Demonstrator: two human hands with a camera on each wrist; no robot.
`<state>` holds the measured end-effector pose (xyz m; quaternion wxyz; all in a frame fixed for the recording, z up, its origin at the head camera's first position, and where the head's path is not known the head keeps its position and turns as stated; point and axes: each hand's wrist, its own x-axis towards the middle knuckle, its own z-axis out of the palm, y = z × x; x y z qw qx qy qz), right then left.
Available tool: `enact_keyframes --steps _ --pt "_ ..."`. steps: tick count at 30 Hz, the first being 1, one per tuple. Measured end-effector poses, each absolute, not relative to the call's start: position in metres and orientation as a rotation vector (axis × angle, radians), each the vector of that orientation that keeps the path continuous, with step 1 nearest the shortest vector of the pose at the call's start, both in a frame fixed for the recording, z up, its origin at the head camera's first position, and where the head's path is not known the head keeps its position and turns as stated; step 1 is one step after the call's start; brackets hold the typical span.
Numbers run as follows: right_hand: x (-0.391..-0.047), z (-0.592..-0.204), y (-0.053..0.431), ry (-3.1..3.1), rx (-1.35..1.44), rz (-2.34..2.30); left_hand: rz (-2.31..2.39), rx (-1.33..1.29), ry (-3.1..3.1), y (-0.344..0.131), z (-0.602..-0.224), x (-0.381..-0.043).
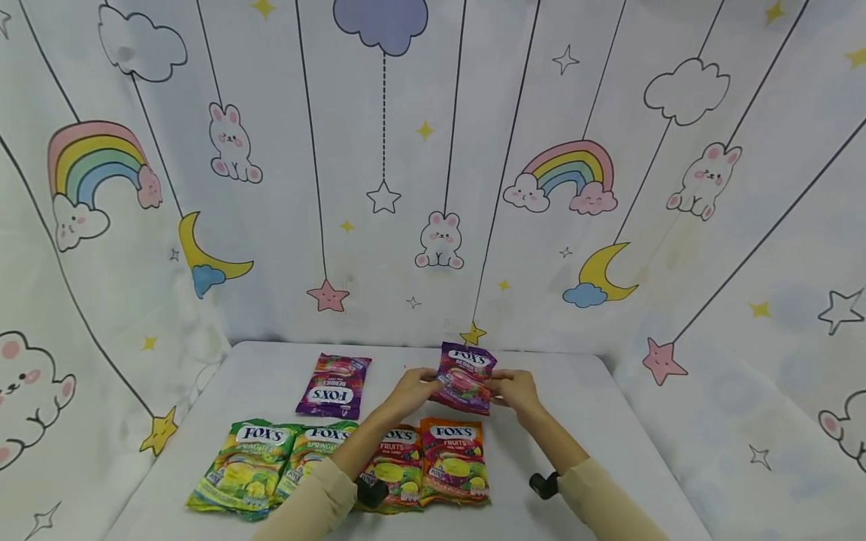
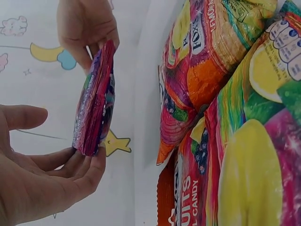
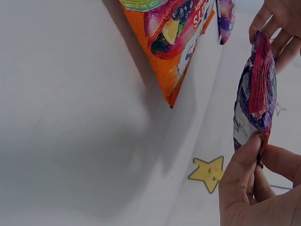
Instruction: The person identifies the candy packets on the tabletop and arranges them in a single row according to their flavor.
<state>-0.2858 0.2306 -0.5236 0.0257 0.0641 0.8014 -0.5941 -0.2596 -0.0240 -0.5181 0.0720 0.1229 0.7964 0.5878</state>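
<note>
Both hands are at a purple FOX'S Berries candy bag (image 1: 463,381), tilted up at the back of the table. My right hand (image 1: 517,389) pinches its right edge; in the right wrist view the thumb (image 3: 244,160) lies against the bag (image 3: 256,94). My left hand (image 1: 414,392) touches the opposite edge. From the left wrist, its fingers reach the bag's end (image 2: 94,103) while the thumb (image 2: 28,116) stands apart from it. Another purple Berries bag (image 1: 334,385) lies to the left, its lettering upside down to me.
A front row holds two green Spring Tea bags (image 1: 243,469) (image 1: 307,454) and two orange-red Fruits bags (image 1: 395,469) (image 1: 455,460). My left forearm (image 1: 368,439) passes over the row. A printed cloth (image 1: 271,225) hangs behind the white table (image 1: 541,473).
</note>
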Motion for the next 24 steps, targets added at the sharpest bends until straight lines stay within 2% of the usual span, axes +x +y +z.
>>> enact_keyframes --steps 24 --pt "-0.265 -0.520 0.257 2.496 0.190 -1.835 1.732 0.499 2.371 -0.008 -0.512 -0.238"
